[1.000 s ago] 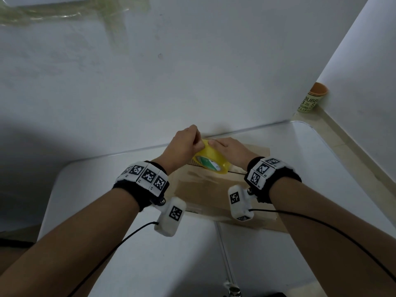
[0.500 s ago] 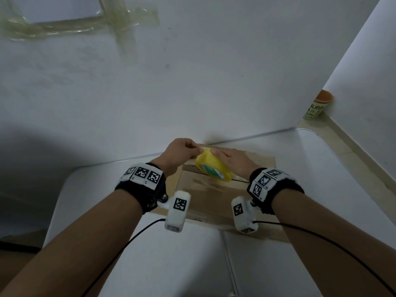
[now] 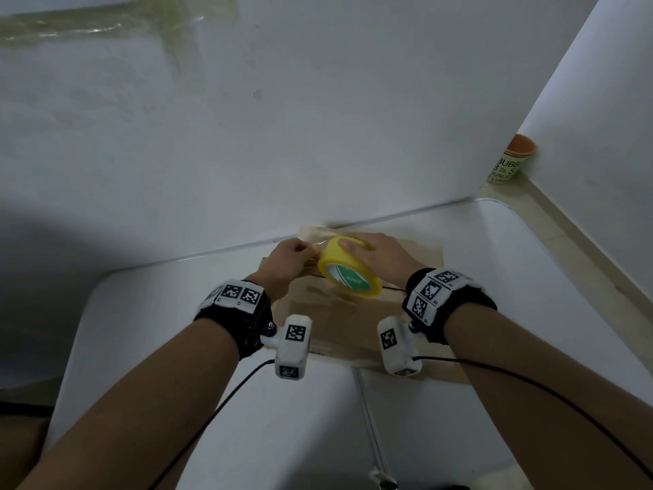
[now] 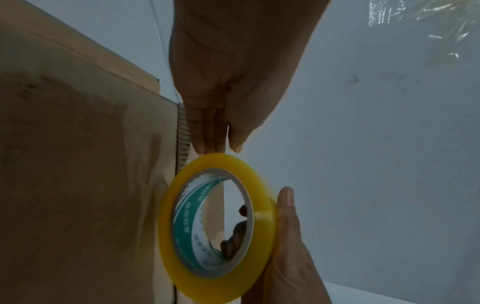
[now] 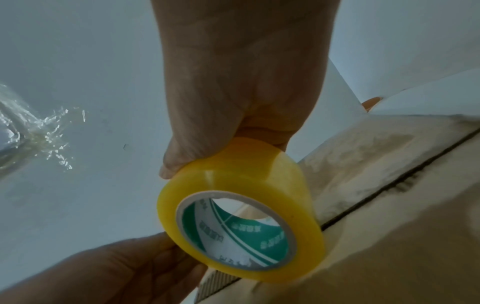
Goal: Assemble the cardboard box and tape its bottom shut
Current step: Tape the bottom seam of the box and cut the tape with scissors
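A brown cardboard box (image 3: 353, 323) lies on the white table (image 3: 176, 383) with its closed flaps and their seam (image 5: 389, 191) facing up. My right hand (image 3: 357, 246) grips a yellow tape roll (image 3: 348, 274) and holds it tilted over the box's far left part. In the left wrist view its thumb lies on the roll's (image 4: 166, 216) outer band and its fingers reach through the core. Just left of the roll, my left hand (image 3: 305, 247) pinches the clear tape end. A short strip runs from it to the roll.
The table stands against a white wall, which has old clear tape (image 3: 106, 23) stuck high up on it. A paper cup (image 3: 512, 160) sits on the floor in the right corner. A seam (image 3: 367, 412) runs down the tabletop toward me.
My left hand has come off the top of the roll and drawn a little to the left with the tape end. The right hand has kept hold of the roll.
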`<state>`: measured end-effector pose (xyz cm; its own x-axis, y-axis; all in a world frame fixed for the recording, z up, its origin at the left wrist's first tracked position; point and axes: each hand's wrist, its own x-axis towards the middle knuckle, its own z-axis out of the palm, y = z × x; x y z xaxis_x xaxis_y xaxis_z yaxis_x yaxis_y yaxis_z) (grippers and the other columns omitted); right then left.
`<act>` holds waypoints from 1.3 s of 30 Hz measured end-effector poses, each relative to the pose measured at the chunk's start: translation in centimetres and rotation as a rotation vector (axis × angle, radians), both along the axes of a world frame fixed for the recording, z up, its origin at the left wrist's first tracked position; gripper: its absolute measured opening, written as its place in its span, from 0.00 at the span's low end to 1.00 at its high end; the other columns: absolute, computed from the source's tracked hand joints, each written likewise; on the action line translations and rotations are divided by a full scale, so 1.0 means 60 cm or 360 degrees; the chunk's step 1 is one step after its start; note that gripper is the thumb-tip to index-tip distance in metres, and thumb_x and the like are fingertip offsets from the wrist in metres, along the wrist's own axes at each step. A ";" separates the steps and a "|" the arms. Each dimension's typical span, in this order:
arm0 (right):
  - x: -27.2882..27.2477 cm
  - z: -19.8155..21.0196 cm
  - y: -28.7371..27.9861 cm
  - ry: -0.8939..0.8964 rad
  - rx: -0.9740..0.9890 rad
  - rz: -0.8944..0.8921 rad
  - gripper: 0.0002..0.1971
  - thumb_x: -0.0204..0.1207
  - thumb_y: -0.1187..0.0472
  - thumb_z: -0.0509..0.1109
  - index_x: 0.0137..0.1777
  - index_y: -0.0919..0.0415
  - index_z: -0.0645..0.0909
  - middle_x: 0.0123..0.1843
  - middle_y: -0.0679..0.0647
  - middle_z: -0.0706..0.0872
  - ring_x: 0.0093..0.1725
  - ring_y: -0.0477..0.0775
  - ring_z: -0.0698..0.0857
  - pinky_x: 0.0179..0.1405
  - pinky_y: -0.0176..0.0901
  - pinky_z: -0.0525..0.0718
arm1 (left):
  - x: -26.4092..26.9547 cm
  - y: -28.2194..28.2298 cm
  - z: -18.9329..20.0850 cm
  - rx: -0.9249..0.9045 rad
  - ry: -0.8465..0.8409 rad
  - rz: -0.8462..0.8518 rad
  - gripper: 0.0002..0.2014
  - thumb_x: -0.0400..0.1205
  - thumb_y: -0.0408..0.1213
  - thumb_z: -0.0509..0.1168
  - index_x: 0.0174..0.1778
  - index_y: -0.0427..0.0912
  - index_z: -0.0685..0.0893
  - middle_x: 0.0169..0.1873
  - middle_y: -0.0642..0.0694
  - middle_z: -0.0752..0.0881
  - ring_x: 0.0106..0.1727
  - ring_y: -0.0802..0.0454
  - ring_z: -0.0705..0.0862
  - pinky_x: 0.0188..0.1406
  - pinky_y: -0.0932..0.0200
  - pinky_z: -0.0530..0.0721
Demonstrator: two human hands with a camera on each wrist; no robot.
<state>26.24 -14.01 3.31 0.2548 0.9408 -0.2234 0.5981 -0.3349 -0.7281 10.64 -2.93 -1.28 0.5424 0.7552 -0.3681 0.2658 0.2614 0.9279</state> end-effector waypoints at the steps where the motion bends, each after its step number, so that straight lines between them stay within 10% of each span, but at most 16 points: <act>1: -0.001 0.000 0.002 0.0010 0.0010 -0.0012 0.21 0.83 0.43 0.59 0.68 0.51 0.81 0.61 0.52 0.87 0.57 0.50 0.83 0.55 0.39 0.74 | -0.001 0.002 -0.005 -0.0012 0.0005 -0.0007 0.09 0.87 0.34 0.61 0.45 0.32 0.80 0.42 0.35 0.85 0.43 0.42 0.86 0.45 0.55 0.90; 14: -0.008 0.003 0.009 0.0028 -0.0073 0.0056 0.24 0.82 0.39 0.58 0.72 0.49 0.77 0.67 0.50 0.84 0.65 0.52 0.82 0.68 0.46 0.77 | -0.022 0.016 -0.063 0.0005 0.0188 0.0195 0.09 0.83 0.34 0.66 0.37 0.37 0.81 0.34 0.42 0.84 0.36 0.50 0.83 0.41 0.56 0.86; 17: -0.009 0.010 0.022 -0.0092 -0.0095 0.0017 0.22 0.82 0.39 0.58 0.48 0.55 0.85 0.41 0.53 0.85 0.43 0.52 0.84 0.47 0.44 0.80 | -0.022 0.015 -0.064 0.0051 0.0227 0.0198 0.10 0.84 0.32 0.64 0.36 0.36 0.80 0.34 0.41 0.83 0.35 0.51 0.83 0.37 0.61 0.86; 19: 0.000 0.013 0.023 -0.0199 -0.0140 -0.0066 0.27 0.81 0.37 0.58 0.30 0.59 0.74 0.29 0.52 0.77 0.31 0.52 0.77 0.34 0.43 0.73 | -0.024 0.021 -0.069 -0.0019 0.0201 0.0252 0.09 0.85 0.30 0.63 0.40 0.32 0.80 0.39 0.37 0.84 0.40 0.48 0.85 0.46 0.57 0.88; 24: 0.014 0.020 0.025 -0.0451 -0.0305 0.0026 0.34 0.76 0.30 0.56 0.50 0.61 0.86 0.47 0.55 0.86 0.45 0.54 0.82 0.49 0.47 0.80 | -0.026 0.027 -0.076 -0.0167 0.0114 0.0295 0.06 0.85 0.29 0.62 0.43 0.30 0.79 0.40 0.37 0.85 0.42 0.49 0.86 0.50 0.55 0.90; 30: 0.013 0.007 0.003 0.0081 -0.0296 -0.0067 0.31 0.78 0.33 0.57 0.75 0.51 0.75 0.74 0.53 0.78 0.71 0.57 0.78 0.70 0.49 0.75 | -0.031 0.033 -0.061 -0.0367 0.0005 0.0241 0.07 0.85 0.26 0.59 0.52 0.25 0.79 0.51 0.28 0.86 0.46 0.45 0.88 0.44 0.58 0.91; 39: -0.036 0.025 0.059 -0.0254 -0.0460 -0.0054 0.38 0.73 0.27 0.58 0.72 0.55 0.78 0.70 0.60 0.81 0.65 0.61 0.81 0.66 0.52 0.78 | -0.069 0.048 -0.041 0.0012 0.0120 0.0256 0.09 0.83 0.36 0.67 0.42 0.34 0.82 0.36 0.41 0.86 0.38 0.48 0.86 0.40 0.60 0.88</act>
